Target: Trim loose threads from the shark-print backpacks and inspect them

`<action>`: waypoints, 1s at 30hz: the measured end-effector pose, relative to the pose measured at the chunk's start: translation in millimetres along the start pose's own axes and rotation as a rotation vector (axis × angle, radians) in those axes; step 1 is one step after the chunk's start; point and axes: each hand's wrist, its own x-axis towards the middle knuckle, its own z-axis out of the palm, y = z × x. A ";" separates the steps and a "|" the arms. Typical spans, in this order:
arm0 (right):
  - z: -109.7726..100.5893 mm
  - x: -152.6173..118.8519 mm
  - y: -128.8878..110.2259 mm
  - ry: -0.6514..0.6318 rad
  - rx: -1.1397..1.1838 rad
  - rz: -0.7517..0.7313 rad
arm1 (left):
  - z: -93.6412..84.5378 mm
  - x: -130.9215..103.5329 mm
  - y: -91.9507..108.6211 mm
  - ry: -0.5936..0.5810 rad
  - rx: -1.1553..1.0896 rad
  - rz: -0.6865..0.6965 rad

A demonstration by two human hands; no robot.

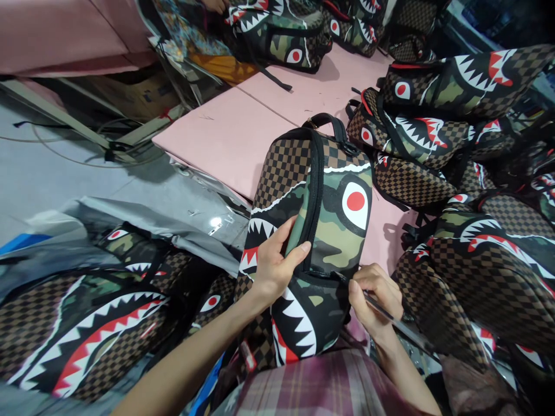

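Note:
A backpack [340, 242] with brown-black checks, camouflage and a shark face lies tilted on its side in front of me, its carry handle pointing away. My left hand [280, 257] grips its side beside the black main zipper, thumb on top and fingers over the panel. In my right hand [376, 297] is a slender metal tool [399, 325], its shaft running back along my forearm. The tool's tip is at the side pocket's dark top edge [323, 275]; its exact shape is hidden there.
Similar backpacks [489, 242] are piled on the right, and more [281, 43] lie on the far end of the pink table [225, 136]. On my left, a grey cloth-lined holder [173, 222] contains several backpacks [95, 335]. Another person's hand [214, 6] shows at the top.

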 end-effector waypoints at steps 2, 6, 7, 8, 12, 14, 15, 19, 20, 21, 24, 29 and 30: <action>1.3 1.6 -1.8 0.059 -0.006 -0.024 | 0.1 0.0 0.6 -0.002 0.001 -0.001; 3.5 5.8 -4.2 0.066 -0.002 -0.032 | 0.3 0.3 0.9 -0.009 0.002 0.013; 3.6 6.5 -4.3 0.067 0.002 -0.036 | 0.3 0.5 0.7 -0.010 0.004 0.012; 3.7 6.9 -4.5 0.068 0.004 -0.039 | 0.4 0.6 0.6 -0.009 0.003 0.010; 3.0 7.3 -5.2 0.056 0.000 -0.038 | 0.6 0.8 0.0 -0.005 -0.011 0.005; 2.9 7.4 -5.6 0.055 0.001 -0.039 | 0.6 0.6 -0.1 -0.003 -0.016 0.008; 2.9 7.6 -5.8 0.054 0.001 -0.040 | 0.5 0.5 -0.2 -0.004 -0.016 0.009; 3.0 8.1 -6.5 0.048 0.007 -0.034 | -0.1 0.0 -0.4 -0.006 -0.009 0.007; 3.1 8.2 -6.7 0.051 0.010 -0.031 | -0.2 0.0 -0.6 -0.007 -0.007 0.005; 3.1 8.3 -6.9 0.051 0.012 -0.026 | -0.2 0.0 -0.7 -0.008 -0.005 0.004; 3.0 8.9 -7.5 0.044 0.011 -0.018 | -0.3 0.7 -1.2 -0.010 -0.002 0.013; 2.9 10.2 -7.8 0.039 0.010 -0.021 | 0.0 1.5 -2.0 -0.015 -0.023 0.027; 3.0 10.1 -7.5 0.042 0.015 -0.023 | 0.0 1.3 -2.2 -0.015 -0.026 0.027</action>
